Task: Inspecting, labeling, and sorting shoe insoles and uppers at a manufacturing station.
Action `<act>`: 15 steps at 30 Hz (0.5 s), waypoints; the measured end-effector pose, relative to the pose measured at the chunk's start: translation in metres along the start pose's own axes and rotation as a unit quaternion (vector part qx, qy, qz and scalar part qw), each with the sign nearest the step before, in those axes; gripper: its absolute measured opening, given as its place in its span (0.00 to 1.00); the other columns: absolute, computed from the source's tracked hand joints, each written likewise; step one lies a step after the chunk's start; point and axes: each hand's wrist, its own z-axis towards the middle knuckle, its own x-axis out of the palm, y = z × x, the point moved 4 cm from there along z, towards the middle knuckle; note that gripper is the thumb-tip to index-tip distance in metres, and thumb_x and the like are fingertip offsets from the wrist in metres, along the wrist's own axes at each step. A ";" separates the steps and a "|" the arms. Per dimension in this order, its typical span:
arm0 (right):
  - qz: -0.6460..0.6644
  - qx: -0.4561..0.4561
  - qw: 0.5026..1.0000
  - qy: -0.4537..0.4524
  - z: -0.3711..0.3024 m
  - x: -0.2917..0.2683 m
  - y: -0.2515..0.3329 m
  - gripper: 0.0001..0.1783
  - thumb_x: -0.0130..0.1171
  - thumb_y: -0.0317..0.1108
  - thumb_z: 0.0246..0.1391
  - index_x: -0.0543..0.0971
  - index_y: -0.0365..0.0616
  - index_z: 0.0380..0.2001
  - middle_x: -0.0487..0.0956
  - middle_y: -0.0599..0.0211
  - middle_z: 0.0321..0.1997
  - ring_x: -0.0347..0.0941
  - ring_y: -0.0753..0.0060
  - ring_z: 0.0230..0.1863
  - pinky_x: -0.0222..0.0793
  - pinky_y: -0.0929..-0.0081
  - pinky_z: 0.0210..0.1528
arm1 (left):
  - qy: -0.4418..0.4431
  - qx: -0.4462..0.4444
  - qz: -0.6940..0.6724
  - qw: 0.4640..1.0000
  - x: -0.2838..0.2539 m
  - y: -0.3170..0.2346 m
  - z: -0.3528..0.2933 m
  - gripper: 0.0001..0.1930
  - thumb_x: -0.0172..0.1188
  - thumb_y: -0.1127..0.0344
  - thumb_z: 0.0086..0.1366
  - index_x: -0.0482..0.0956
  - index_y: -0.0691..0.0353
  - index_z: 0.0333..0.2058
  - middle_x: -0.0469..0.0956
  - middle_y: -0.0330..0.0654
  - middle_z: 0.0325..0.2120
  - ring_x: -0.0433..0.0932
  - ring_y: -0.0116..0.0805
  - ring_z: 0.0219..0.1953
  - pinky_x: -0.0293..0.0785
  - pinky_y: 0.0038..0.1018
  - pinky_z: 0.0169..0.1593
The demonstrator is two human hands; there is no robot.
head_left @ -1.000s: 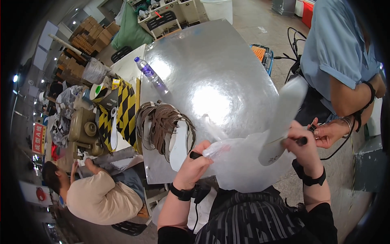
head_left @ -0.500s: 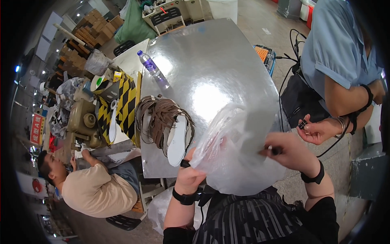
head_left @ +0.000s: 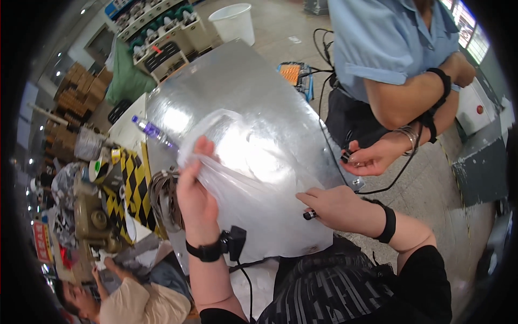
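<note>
A thin, translucent plastic bag (head_left: 253, 205) is stretched between my hands over the metal table. My left hand (head_left: 197, 186) grips its upper left part, fingers pointing up. My right hand (head_left: 339, 209) is closed at the bag's right edge. A small black object (head_left: 309, 215) shows under its fingers; whether it is held or worn cannot be made out. Partly hidden behind my left hand is a bundle of brown laces (head_left: 166, 197). A clear bottle with a purple label (head_left: 154, 132) lies beyond the bag's left end.
The shiny metal table (head_left: 226, 70) stretches away ahead. A person in a blue shirt (head_left: 388, 48) stands at right, holding a small black item, beside a black cable (head_left: 322, 102). At lower left another person (head_left: 143, 297) sits near a machine (head_left: 89, 216). A white bin (head_left: 232, 24) stands beyond.
The view has swung right. My left hand has risen with the bag's edge, and my right hand has come to the bag's right side. The bag is pulled wider; the white sole beside the laces is now hidden.
</note>
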 end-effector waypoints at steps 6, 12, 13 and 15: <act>0.101 0.105 0.939 -0.313 -0.055 -0.030 -0.008 0.20 0.59 0.20 0.41 0.76 0.46 0.42 0.76 0.65 0.40 0.77 0.60 0.33 0.73 0.72 0.30 | -0.033 0.261 0.115 0.958 0.015 -0.024 0.087 0.10 0.48 0.73 0.64 0.72 0.68 0.43 0.75 0.45 0.44 0.73 0.34 0.46 0.68 0.29 0.51; -0.153 0.194 0.919 -0.306 -0.045 -0.041 0.006 0.26 0.57 0.25 0.40 0.74 0.46 0.48 0.72 0.66 0.47 0.76 0.65 0.27 0.72 0.74 0.24 | 0.047 0.181 0.643 0.743 -0.083 0.082 0.143 0.05 0.53 0.73 0.57 0.70 0.68 0.33 0.74 0.55 0.30 0.74 0.51 0.36 0.68 0.37 0.39; -0.164 0.209 0.912 -0.312 -0.040 -0.041 -0.001 0.26 0.57 0.25 0.40 0.74 0.46 0.48 0.72 0.66 0.47 0.76 0.65 0.27 0.72 0.74 0.24 | 0.056 0.100 0.684 0.720 -0.099 0.112 0.140 0.07 0.53 0.72 0.57 0.71 0.68 0.34 0.75 0.59 0.31 0.74 0.56 0.38 0.69 0.41 0.40; -0.231 0.183 0.919 -0.260 -0.030 -0.035 -0.010 0.25 0.55 0.26 0.40 0.73 0.44 0.48 0.70 0.63 0.50 0.76 0.66 0.29 0.72 0.76 0.25 | 0.089 -0.043 0.743 0.662 -0.126 0.148 0.135 0.13 0.56 0.70 0.57 0.72 0.69 0.40 0.74 0.60 0.38 0.73 0.56 0.44 0.69 0.40 0.46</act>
